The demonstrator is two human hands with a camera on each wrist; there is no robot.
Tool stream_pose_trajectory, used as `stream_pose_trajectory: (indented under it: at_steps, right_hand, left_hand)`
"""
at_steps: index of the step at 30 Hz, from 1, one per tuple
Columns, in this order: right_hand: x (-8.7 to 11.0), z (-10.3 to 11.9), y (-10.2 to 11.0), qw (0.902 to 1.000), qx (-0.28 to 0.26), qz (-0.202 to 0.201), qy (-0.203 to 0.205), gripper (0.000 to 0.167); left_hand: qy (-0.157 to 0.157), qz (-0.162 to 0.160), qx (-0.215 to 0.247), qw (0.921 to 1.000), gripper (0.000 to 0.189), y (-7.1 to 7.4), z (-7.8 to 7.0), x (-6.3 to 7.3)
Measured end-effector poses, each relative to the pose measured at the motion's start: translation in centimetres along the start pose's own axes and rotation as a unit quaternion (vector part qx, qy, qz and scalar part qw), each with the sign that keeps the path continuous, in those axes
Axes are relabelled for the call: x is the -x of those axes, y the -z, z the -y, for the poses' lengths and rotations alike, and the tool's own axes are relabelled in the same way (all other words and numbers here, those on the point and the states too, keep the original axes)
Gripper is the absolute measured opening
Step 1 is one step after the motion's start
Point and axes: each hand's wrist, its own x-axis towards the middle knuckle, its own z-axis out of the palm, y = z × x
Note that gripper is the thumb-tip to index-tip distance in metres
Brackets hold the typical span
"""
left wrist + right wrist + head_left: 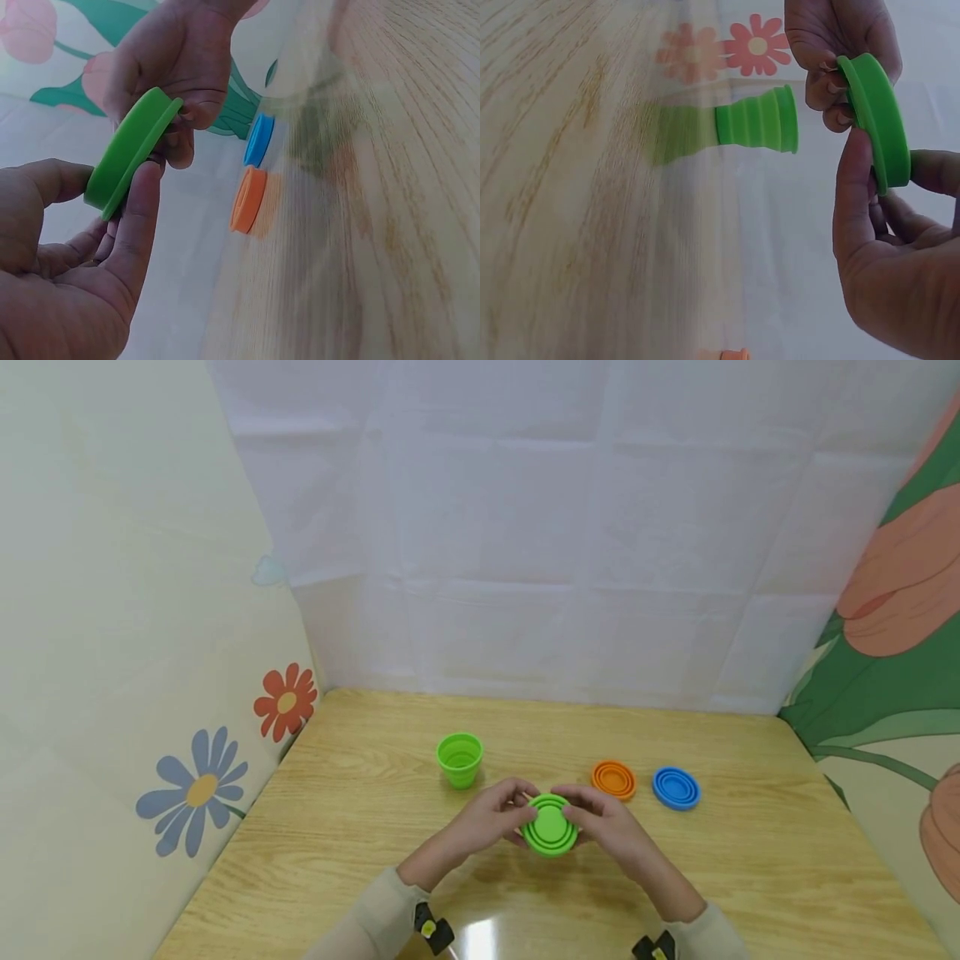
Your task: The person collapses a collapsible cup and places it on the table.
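Both hands hold a collapsed green folding cup [550, 828] above the table, one at each side. My left hand [486, 820] pinches its left edge, with the thumb on the face turned toward me and the fingers behind. On the opposite edge my right hand [613, 828] pinches it the same way. In the left wrist view the green cup [133, 150] appears edge-on as a flat disc with a protruding rim. Beyond my left hand stands another green folding cup [460, 762], extended and upright; its stepped wall [756, 120] shows in the right wrist view.
Past my right hand, a collapsed orange cup [613, 780] and a collapsed blue cup [677, 788] lie flat on the wooden table [360, 827]. A white cloth [510, 568] hangs along the back edge, with flower-printed sheets [201, 791] at the sides.
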Motion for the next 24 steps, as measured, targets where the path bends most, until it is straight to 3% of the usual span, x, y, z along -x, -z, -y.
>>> stream_pose_trajectory:
  at_steps: [24]
  right_hand:
    - [-0.70,-0.48,-0.03,0.9990,-0.006,-0.029,-0.034,0.043]
  left_hand:
    - [0.029,-0.005,0.014,0.9995,0.039,0.31,0.54,-0.50]
